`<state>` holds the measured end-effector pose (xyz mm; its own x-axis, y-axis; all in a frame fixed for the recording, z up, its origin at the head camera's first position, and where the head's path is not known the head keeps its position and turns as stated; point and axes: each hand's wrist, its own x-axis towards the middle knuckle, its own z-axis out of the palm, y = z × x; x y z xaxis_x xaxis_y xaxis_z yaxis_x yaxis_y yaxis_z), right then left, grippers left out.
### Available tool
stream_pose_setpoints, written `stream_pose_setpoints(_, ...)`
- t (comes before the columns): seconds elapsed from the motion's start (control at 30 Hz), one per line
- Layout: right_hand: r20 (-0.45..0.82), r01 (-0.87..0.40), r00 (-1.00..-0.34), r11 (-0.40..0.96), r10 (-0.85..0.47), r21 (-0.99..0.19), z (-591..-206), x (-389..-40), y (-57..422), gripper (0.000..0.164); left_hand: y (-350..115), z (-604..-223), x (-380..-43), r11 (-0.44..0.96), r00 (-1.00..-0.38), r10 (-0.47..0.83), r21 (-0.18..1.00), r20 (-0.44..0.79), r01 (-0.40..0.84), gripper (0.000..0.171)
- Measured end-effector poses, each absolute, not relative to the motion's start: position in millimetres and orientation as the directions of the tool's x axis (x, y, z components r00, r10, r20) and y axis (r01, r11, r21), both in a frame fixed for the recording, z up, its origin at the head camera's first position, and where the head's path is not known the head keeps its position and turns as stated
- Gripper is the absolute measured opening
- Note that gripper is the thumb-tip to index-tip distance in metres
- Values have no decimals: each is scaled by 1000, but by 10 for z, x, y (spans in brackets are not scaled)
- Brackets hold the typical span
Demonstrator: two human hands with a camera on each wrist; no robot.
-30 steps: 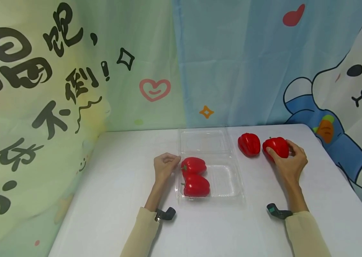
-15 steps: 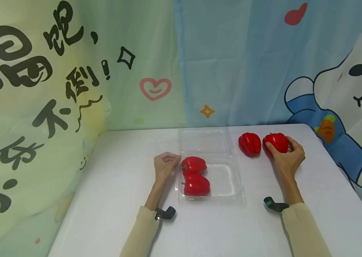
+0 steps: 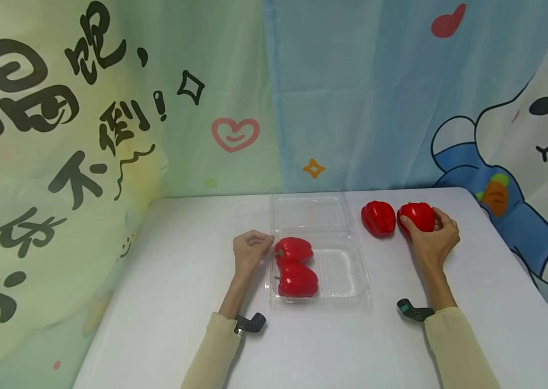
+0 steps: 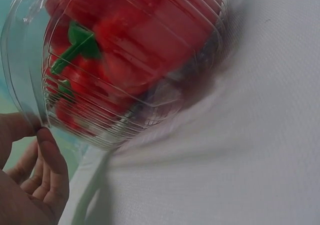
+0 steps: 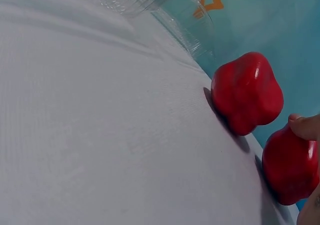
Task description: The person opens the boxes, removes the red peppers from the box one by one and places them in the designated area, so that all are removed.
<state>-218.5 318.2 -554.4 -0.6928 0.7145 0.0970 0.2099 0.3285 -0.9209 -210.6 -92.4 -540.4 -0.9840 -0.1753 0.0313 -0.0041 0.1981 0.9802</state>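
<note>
From my end I am watching the left hand [image 3: 250,253], near the middle of the frame, pinching the rim of the clear plastic clamshell box [image 3: 342,270] between thumb and forefinger; I am reading that as steadying the light box against sliding. The lid [image 3: 310,213] is lying folded back toward the backdrop, which is leaving the tray exposed from above. Inside, the rear bell pepper [image 3: 293,250] and the front bell pepper [image 3: 298,280] are sitting along the left side, stems pointing left, probably so that the right side is staying free.

Right of centre, the right hand [image 3: 436,244] is gripping the outer red bell pepper [image 3: 417,216], thumb on its near left side and fingers round the right, likely for a secure hold on the smooth, bulging sides. I am not able to tell whether it is fully resting on the white table [image 3: 181,335]. The inner red bell pepper [image 3: 378,219] is lying just left of it, untouched.

Against the frame from a second ago, I am seeing the right hand and its pepper sitting slightly farther back and left, while the left hand is holding its place.
</note>
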Motion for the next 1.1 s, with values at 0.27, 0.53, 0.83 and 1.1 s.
stream_pose_setpoints(0.27, 103, 236, -704, 369, 702, -899, -5580, -2211, 3179, 81, -930, -5432, -2089, 204, -984, -174, 979, 43, 7, 19)
stream_pose_setpoints(0.53, 93, 237, -720, 369, 688, -899, -5521, -2198, 3170, 82, -940, -5426, -2095, 209, -986, -160, 978, 45, 11, 18)
stream_pose_setpoints(0.83, 101, 229, -736, 387, 670, -893, -5482, -2188, 3186, 83, -951, -5421, -2109, 204, -987, -155, 979, 52, 19, 18)
stream_pose_setpoints(1.1, 94, 232, -734, 378, 673, -896, -5468, -2213, 3204, 81, -952, -5424, -2121, 196, -986, -153, 980, 70, 40, 18)
